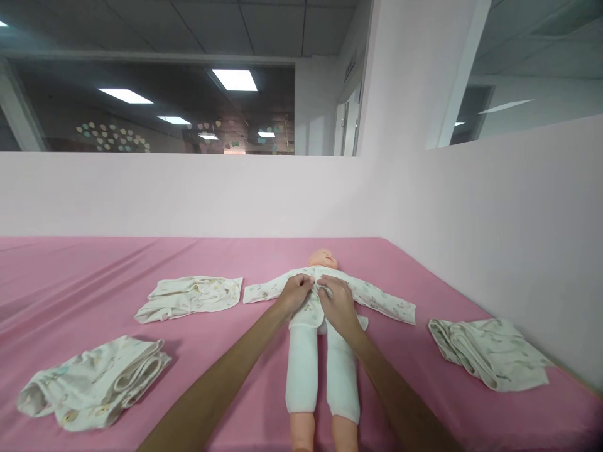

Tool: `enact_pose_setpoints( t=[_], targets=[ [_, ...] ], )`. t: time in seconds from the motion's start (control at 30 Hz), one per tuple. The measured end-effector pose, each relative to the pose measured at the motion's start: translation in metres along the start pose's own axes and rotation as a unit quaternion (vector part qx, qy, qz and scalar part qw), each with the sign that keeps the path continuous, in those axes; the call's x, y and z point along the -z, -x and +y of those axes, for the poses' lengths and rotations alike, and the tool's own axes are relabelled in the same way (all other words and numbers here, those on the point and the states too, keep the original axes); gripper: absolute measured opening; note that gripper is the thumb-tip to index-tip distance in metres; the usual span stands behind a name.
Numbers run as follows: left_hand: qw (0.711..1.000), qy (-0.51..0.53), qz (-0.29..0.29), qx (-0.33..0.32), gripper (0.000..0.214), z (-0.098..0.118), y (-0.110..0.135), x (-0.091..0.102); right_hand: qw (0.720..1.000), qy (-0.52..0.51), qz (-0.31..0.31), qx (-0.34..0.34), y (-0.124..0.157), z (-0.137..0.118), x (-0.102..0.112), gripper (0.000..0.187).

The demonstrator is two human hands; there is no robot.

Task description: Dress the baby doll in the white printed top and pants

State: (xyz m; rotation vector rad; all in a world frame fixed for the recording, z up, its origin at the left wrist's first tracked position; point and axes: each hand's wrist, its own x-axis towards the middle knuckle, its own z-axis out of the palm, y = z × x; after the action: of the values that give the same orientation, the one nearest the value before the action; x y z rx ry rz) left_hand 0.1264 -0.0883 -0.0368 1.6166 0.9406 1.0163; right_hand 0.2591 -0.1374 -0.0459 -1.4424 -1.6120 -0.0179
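Observation:
A baby doll [323, 258] lies on its back on the pink sheet [235, 257], head away from me. It wears a white printed top [377, 296] with sleeves spread out and white leggings [301, 364]. My left hand [296, 291] and my right hand [335, 300] both rest on the doll's chest. Their fingers are pinched on the front edges of the top near the collar.
A crumpled printed garment [191, 295] lies left of the doll. Another folded one [94, 382] sits at the near left, and a third [487, 351] at the right near the pink wall [471, 207].

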Motion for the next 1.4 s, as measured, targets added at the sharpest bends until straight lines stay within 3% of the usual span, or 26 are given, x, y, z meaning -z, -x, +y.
enact_pose_setpoints(
  t=[0.1,0.2,0.4,0.53,0.67,0.77,0.9,1.13,1.27,1.4],
  targets=[
    [0.989,-0.136,0.026,-0.057,0.025,0.003,0.020,0.000,0.999,0.036,0.004,-0.021,0.011,0.001,0.009,0.036],
    [0.951,-0.284,0.047,-0.117,0.031,0.001,0.040,-0.001,0.996,0.087,0.008,-0.006,0.029,0.000,0.019,0.037],
    [0.913,-0.384,0.063,-0.126,0.023,0.007,0.048,-0.014,0.990,0.139,-0.010,0.026,0.046,-0.011,0.025,0.017],
    [0.888,-0.438,0.076,-0.119,0.026,0.016,0.043,-0.025,0.994,0.109,-0.016,-0.020,0.039,-0.006,0.027,0.020],
    [0.854,-0.496,0.075,-0.137,0.026,0.017,0.041,-0.032,0.993,0.010,0.014,-0.114,0.029,0.005,0.033,0.019],
    [0.842,-0.511,0.080,-0.155,0.024,0.014,0.038,-0.031,0.982,-0.106,0.015,-0.156,0.023,0.009,0.035,0.018],
    [0.852,-0.479,0.084,-0.192,0.027,0.009,0.032,-0.025,0.973,-0.190,0.001,-0.131,0.013,0.008,0.031,0.021],
    [0.840,-0.462,0.135,-0.250,0.028,0.003,0.034,-0.022,0.966,-0.217,0.065,-0.121,0.015,-0.001,0.021,0.028],
    [0.828,-0.466,0.147,-0.277,0.023,0.000,0.036,-0.025,0.976,-0.194,0.056,-0.087,0.024,-0.005,0.021,0.028],
    [0.825,-0.463,0.152,-0.286,0.020,-0.004,0.035,-0.026,0.980,-0.165,0.050,-0.095,0.026,-0.008,0.023,0.025]
  ],
)
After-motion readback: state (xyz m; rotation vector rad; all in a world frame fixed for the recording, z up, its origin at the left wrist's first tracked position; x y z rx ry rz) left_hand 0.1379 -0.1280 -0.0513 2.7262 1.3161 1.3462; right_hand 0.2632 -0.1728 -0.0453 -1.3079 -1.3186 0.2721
